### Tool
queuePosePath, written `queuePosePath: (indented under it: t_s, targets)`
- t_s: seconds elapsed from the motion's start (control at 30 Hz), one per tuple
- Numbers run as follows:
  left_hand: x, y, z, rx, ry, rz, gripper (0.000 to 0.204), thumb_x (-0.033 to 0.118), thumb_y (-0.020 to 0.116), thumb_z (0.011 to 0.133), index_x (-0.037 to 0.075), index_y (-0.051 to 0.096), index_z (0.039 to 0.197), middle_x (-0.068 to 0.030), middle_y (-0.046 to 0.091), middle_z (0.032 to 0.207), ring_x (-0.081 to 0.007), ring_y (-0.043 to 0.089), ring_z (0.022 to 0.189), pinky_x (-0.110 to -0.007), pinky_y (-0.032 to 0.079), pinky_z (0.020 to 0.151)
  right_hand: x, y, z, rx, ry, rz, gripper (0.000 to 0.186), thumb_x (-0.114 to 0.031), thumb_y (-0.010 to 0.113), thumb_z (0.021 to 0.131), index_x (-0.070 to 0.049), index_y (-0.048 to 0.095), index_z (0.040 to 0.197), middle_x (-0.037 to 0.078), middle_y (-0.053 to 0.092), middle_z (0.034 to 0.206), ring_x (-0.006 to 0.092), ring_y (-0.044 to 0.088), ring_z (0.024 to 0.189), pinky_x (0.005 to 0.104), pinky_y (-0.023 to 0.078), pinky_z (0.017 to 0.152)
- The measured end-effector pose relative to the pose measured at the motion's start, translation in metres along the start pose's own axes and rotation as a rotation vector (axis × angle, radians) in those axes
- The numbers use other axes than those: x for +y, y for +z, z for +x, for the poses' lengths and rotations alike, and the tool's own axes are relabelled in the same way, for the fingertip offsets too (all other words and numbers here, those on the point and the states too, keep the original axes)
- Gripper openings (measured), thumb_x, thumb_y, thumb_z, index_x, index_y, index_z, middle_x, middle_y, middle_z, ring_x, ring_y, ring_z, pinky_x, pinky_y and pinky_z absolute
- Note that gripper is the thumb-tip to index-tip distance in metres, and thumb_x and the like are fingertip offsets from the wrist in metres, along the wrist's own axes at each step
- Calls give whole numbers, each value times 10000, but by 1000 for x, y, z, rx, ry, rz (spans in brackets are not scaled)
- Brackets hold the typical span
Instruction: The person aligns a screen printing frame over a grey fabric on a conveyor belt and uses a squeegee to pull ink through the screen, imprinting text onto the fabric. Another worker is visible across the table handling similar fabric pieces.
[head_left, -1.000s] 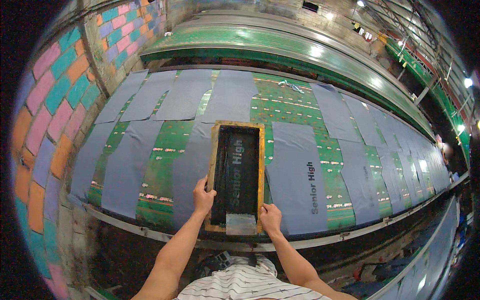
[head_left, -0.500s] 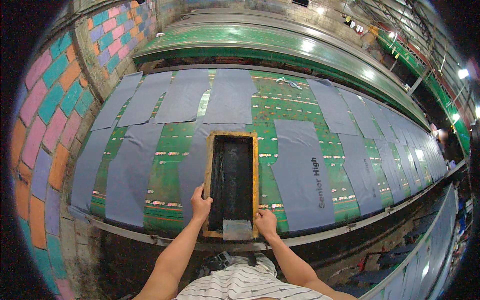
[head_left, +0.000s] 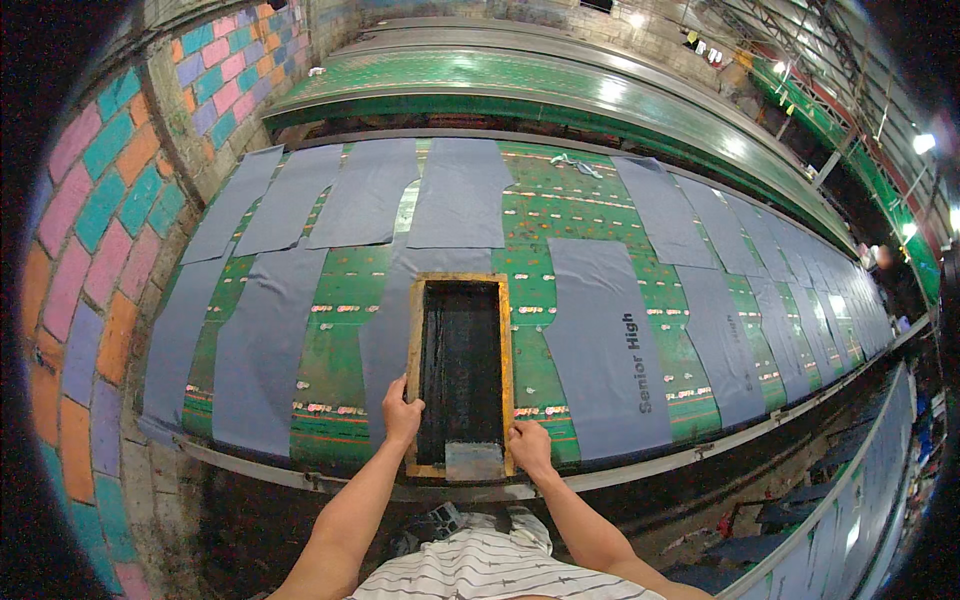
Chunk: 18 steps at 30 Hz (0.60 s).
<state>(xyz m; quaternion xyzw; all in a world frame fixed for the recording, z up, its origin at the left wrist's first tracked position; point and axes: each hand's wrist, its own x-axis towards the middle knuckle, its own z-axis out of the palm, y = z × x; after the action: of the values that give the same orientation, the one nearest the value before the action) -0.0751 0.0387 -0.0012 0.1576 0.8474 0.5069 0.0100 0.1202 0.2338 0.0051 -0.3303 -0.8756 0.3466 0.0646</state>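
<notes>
A wooden-framed printing screen (head_left: 505,360) with dark, ink-smeared mesh lies over a grey fabric piece (head_left: 445,262) at the table's near edge. My left hand (head_left: 402,412) is closed round the left side of its frame. On the right side, near the lower corner, my right hand (head_left: 529,446) grips the frame with curled fingers. A flat greyish squeegee-like blade (head_left: 474,461) rests inside the screen at its near end. Just right of the screen lies another grey fabric piece (head_left: 600,330) with dark printed lettering.
Many grey cut fabric pieces (head_left: 265,350) lie in two rows on the long green printing table (head_left: 335,350). A small crumpled cloth (head_left: 577,166) sits near its far edge. More long green tables (head_left: 500,75) stand beyond. A painted brick wall (head_left: 110,200) borders the left.
The screen's far end has come slightly nearer to me and a little left. Both hands have kept their grip on the frame and barely moved.
</notes>
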Motion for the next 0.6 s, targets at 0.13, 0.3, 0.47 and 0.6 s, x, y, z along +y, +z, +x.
queuePosePath:
  t_s: [0.13, 0.3, 0.47, 0.6]
  targets:
    - [0, 2, 1, -30, -25, 5, 589, -5, 664, 714, -42, 589, 1297, -190, 639, 1214, -368, 627, 1123, -421, 496, 959, 3, 1, 1, 9, 12, -26, 257, -209, 653, 876, -34, 734, 1046, 218, 684, 1028, 404, 653, 1001, 507, 516, 883]
    - [-9, 4, 2, -39, -43, 15, 607, -3, 660, 715, -38, 581, 1316, -190, 633, 1250, -372, 612, 1162, -423, 483, 993, 0, 1, 1, -17, 29, -54, 262, -216, 657, 876, -38, 735, 1052, 209, 687, 1037, 399, 653, 1013, 504, 517, 891]
    - [-9, 6, 1, -40, -56, -2, 611, 21, 657, 721, -38, 576, 1324, -197, 628, 1260, -382, 606, 1168, -430, 481, 995, 3, -4, 5, -73, 38, -18, 273, -226, 664, 879, -31, 726, 1059, 214, 680, 1061, 398, 648, 1020, 492, 519, 885]
    - [-3, 3, 2, -86, -77, 109, 599, 44, 660, 733, -39, 575, 1319, -206, 623, 1265, -391, 596, 1172, -437, 476, 999, -11, -10, -2, 15, -58, -70, 364, -272, 677, 885, -8, 681, 1136, 230, 651, 1116, 411, 623, 1048, 481, 516, 884]
